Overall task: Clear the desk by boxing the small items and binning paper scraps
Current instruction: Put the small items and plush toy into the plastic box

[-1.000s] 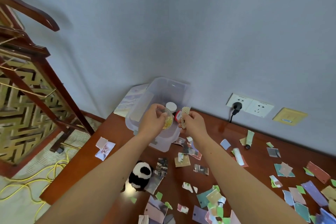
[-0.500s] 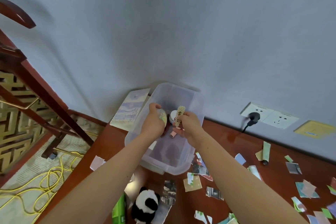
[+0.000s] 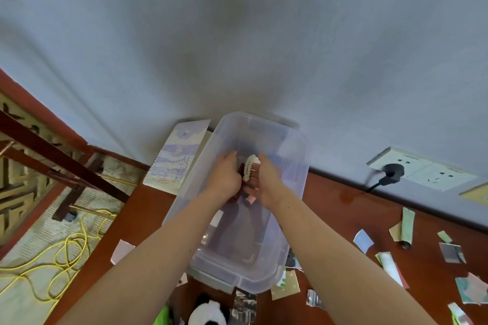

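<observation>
The right hand [image 3: 266, 182] has its grip pinched on a beaded hair clip [image 3: 248, 170], held inside the clear plastic box [image 3: 264, 282]. The left hand [image 3: 224, 179] is just beside it in the box, fingers curled down; whether its grip holds anything cannot be told. The box stands at the tabletop's [image 3: 343, 208] far edge. Paper scraps [image 3: 364, 240] lie scattered toward the right edge.
</observation>
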Demonstrator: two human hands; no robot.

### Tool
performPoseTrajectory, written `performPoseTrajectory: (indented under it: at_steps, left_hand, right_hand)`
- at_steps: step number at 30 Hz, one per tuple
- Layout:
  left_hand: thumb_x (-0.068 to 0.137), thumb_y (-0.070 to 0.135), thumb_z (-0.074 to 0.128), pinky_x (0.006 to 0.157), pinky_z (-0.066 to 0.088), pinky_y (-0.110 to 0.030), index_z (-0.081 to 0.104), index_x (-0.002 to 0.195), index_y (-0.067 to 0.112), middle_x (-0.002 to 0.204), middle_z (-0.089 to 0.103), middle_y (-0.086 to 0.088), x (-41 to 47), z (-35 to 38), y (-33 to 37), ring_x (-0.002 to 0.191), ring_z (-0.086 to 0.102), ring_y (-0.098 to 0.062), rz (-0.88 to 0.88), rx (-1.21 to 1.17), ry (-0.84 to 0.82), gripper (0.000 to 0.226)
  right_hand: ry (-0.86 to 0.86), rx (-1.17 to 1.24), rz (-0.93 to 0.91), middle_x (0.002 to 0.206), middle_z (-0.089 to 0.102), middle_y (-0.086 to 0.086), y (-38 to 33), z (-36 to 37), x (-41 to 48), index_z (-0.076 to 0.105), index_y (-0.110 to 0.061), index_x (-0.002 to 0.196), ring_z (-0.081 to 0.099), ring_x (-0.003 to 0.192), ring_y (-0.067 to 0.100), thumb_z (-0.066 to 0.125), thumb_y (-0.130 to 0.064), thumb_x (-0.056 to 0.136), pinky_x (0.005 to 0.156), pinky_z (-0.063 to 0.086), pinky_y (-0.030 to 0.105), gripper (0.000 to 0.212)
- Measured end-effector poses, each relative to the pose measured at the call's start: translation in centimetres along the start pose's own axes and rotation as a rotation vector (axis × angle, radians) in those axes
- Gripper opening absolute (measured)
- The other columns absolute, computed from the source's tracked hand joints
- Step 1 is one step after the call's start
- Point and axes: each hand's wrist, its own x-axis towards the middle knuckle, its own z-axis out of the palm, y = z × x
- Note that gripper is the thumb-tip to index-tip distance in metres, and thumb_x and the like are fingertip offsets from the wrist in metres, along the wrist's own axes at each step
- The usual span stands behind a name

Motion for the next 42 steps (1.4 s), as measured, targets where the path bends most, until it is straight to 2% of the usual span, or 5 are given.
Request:
performPoseTrajectory:
  at_steps: [5, 12, 23, 26, 42]
  left_hand:
    - [0.076, 0.033, 0.036, 0.094, 0.049, -0.046, 0.056, 0.117, 0.011, 0.117, 0.062, -0.014, 2.4, 2.5, -2.9, 0.106, 0.060, -0.029, 0.002, -0.021, -0.013, 0.051]
    - [0.091, -0.003, 0.045, 0.095, 0.030, -0.017, 0.044, 0.140, 0.010, 0.140, 0.047, -0.005, -3.6, -1.4, 2.5, 0.128, 0.045, -0.019, 0.031, -0.190, 0.086, 0.051]
    - [0.089, -0.002, 0.050, 0.082, 0.050, -0.019, 0.057, 0.120, 0.017, 0.111, 0.061, 0.002, -14.0, -0.8, 7.3, 0.103, 0.058, -0.013, 0.190, -0.532, 0.194, 0.036]
    - [0.092, 0.002, 0.049, 0.085, 0.055, -0.032, 0.057, 0.114, 0.024, 0.108, 0.062, 0.004, -16.6, 1.0, 8.5, 0.099, 0.061, -0.013, 0.229, -0.563, 0.159, 0.032]
    - [0.097, 0.008, 0.045, 0.080, 0.055, -0.029, 0.058, 0.108, 0.024, 0.105, 0.063, 0.004, -24.7, 11.9, 13.4, 0.091, 0.066, -0.014, 0.224, -0.506, -0.186, 0.023]
  right_hand:
    - [-0.013, 0.032, 0.030, 0.087, 0.057, 0.006, 0.0, 0.2, 0.3, 0.058, -0.008, 0.111, 0.052, 0.078, 0.018, 0.038, -0.046, 0.099, 0.070, 0.042, 0.030, 0.044]
    - [-0.085, 0.111, -0.039, 0.098, 0.059, 0.006, -0.3, -1.3, -2.3, 0.056, -0.011, 0.118, 0.058, 0.095, 0.021, 0.041, -0.047, 0.099, 0.085, 0.045, 0.036, 0.043]
    - [0.043, 0.134, -0.456, 0.084, 0.065, 0.009, 2.1, -8.0, -12.2, 0.063, -0.010, 0.103, 0.058, 0.065, 0.017, 0.049, -0.006, 0.094, 0.061, 0.048, 0.027, 0.018]
    - [0.128, 0.108, -0.482, 0.077, 0.066, 0.006, 3.4, -11.2, -14.1, 0.065, -0.009, 0.103, 0.058, 0.061, 0.015, 0.048, 0.000, 0.090, 0.058, 0.048, 0.027, 0.023]
    - [0.303, 0.068, -0.472, 0.086, 0.064, 0.008, 8.0, -25.9, -19.3, 0.064, -0.011, 0.107, 0.055, 0.062, 0.012, 0.047, -0.003, 0.092, 0.049, 0.046, 0.018, 0.024]
